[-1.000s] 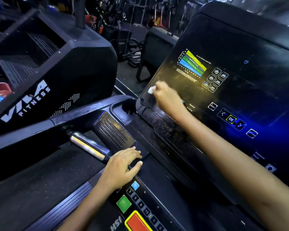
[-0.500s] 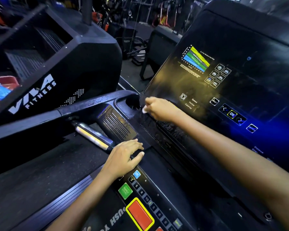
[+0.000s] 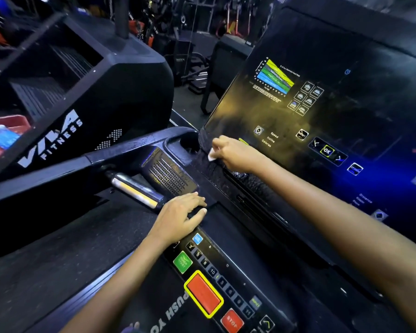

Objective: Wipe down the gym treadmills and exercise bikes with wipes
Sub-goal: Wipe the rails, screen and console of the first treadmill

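- While your right hand (image 3: 235, 153) pinches the white wipe (image 3: 211, 156) against the lower left corner of the treadmill console screen (image 3: 286, 111), the printed keys lie close by; a wider stroke could press the OK key (image 3: 327, 150) and change a setting.
- Since the wipe is bunched small between your fingers, only a sliver shows, so bare knuckles may smear the glossy panel instead of cleaning it.
- Just left of the wipe sits the cup holder (image 3: 189, 143); if your pinch loosens at the edge, the wipe could drop into it.
- Your left hand (image 3: 180, 217) rests flat, fingers relaxed and holding nothing, on the lower control strip. It lies just above the green quick-start button (image 3: 183, 261) and near the red stop pad (image 3: 203, 293); leaning harder or sliding down could trigger the belt.
- Whether the console is damp is hard to tell, but excess liquid could seep into the speaker grille (image 3: 169, 175).
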`<state>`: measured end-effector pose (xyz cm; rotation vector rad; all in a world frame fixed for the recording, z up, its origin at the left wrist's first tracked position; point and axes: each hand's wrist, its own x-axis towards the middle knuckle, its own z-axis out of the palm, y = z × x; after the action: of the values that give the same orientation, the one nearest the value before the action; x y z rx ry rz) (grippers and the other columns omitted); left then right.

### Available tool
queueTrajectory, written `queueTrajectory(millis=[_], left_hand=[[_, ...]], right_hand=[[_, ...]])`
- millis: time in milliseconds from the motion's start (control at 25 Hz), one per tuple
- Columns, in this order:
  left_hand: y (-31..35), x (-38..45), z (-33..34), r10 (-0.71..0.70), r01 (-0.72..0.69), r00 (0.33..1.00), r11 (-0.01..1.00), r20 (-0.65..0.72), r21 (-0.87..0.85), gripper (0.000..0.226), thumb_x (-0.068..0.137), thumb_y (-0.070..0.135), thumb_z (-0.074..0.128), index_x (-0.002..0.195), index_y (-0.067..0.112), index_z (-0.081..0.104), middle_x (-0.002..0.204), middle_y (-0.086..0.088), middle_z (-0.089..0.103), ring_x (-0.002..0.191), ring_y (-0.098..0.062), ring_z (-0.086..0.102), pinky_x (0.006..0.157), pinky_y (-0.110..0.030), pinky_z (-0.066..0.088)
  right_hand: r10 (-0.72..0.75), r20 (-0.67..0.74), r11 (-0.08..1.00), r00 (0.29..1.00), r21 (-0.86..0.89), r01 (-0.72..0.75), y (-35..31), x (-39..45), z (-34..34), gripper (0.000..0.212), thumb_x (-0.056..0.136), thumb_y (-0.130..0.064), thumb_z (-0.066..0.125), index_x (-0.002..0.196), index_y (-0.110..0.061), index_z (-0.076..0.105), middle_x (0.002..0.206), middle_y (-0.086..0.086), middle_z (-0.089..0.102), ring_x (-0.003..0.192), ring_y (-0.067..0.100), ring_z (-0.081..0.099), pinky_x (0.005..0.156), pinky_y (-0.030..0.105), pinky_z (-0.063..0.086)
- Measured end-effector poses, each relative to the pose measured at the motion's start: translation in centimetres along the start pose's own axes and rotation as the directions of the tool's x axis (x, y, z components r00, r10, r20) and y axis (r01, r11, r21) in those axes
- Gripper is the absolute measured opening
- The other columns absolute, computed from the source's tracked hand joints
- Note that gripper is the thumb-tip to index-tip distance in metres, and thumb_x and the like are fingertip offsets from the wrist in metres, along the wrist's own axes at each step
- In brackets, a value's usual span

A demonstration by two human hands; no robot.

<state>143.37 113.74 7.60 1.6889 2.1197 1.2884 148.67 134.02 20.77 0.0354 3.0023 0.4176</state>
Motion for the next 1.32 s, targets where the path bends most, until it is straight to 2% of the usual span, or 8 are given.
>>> queueTrajectory(millis=[120,240,400,680,920,1040,1160,1320], left_hand=[[0.0,-0.1,0.1,-0.011,0.011,1.0,1.0,-0.004,-0.009,0.052,0.082,0.05,0.036,0.101,0.017,0.071,0.113,0.01,0.068,0.119,0.006,0.046,0.095,-0.012,0.032],[-0.1,-0.1,0.1,-0.019,0.019,1.0,1.0,-0.008,-0.022,0.05,0.081,0.049,0.037,0.1,0.018,0.072,0.113,0.009,0.068,0.116,0.009,0.043,0.094,-0.015,0.036],[0.2,-0.2,0.1,-0.041,0.04,0.999,0.999,-0.023,-0.029,0.052,0.078,0.051,0.039,0.101,0.018,0.073,0.114,0.009,0.068,0.115,0.01,0.044,0.096,-0.019,0.039],[0.8,-0.3,-0.3,-0.078,0.078,0.997,0.997,0.001,-0.023,0.041,0.082,0.038,0.049,0.11,0.017,0.071,0.118,0.006,0.066,0.117,0.007,0.044,0.098,-0.021,0.038],[0.9,-0.3,-0.3,-0.088,0.089,0.996,0.995,0.011,-0.047,0.051,0.079,0.048,0.041,0.108,0.018,0.071,0.117,0.007,0.067,0.117,0.006,0.046,0.097,-0.025,0.042],[0.5,-0.3,-0.2,-0.094,0.095,0.995,0.994,0.019,-0.051,0.045,0.081,0.044,0.044,0.106,0.018,0.072,0.116,0.007,0.067,0.116,0.005,0.047,0.098,-0.024,0.04],[0.6,-0.3,0.0,-0.099,0.1,0.995,0.993,0.014,-0.059,0.055,0.077,0.05,0.037,0.105,0.017,0.072,0.115,0.006,0.068,0.118,-0.002,0.052,0.097,-0.023,0.04],[0.9,-0.3,-0.3,-0.099,0.1,0.995,0.993,0.026,-0.056,0.05,0.08,0.045,0.042,0.106,0.014,0.072,0.114,0.003,0.069,0.119,-0.008,0.054,0.096,-0.018,0.036]], right_hand=[[0.032,-0.054,0.997,0.998,0.065,-0.028,-0.6,-5.4,0.3,0.037,0.076,-0.006,0.035,0.087,-0.008,0.07,0.084,0.012,0.057,0.081,0.032,0.056,0.065,0.037,0.049],[0.231,0.101,0.973,0.968,-0.002,-0.232,-2.1,-10.7,0.4,0.025,0.079,-0.002,0.045,0.091,-0.009,0.066,0.096,0.008,0.056,0.096,0.029,0.054,0.071,0.034,0.042],[0.338,0.183,0.929,0.923,0.091,-0.359,-2.6,-14.4,-0.1,0.03,0.08,-0.004,0.051,0.096,-0.019,0.07,0.103,0.0,0.055,0.104,0.021,0.054,0.075,0.027,0.04],[0.303,-0.037,0.945,0.952,0.144,-0.294,-2.3,-7.5,1.5,0.022,0.089,-0.006,0.054,0.103,-0.005,0.07,0.098,0.015,0.058,0.097,0.033,0.055,0.078,0.036,0.044],[0.346,-0.062,0.925,0.936,0.19,-0.329,-4.2,-15.1,2.1,0.021,0.08,0.002,0.056,0.092,-0.006,0.071,0.091,0.012,0.056,0.084,0.031,0.059,0.064,0.035,0.048],[0.483,-0.006,0.85,0.876,0.245,-0.467,-6.1,-20.9,2.0,0.015,0.08,-0.002,0.06,0.088,-0.011,0.069,0.087,0.007,0.054,0.072,0.031,0.061,0.059,0.033,0.047],[0.65,0.169,0.719,0.741,0.18,-0.672,-7.3,-23.8,1.7,0.023,0.088,-0.01,0.049,0.1,-0.016,0.068,0.097,0.002,0.055,0.09,0.027,0.06,0.072,0.031,0.043],[0.694,0.005,0.712,0.72,0.139,-0.688,-8.7,-20.6,1.9,0.029,0.082,-0.011,0.043,0.095,-0.011,0.069,0.091,0.005,0.059,0.091,0.029,0.058,0.078,0.034,0.044]])
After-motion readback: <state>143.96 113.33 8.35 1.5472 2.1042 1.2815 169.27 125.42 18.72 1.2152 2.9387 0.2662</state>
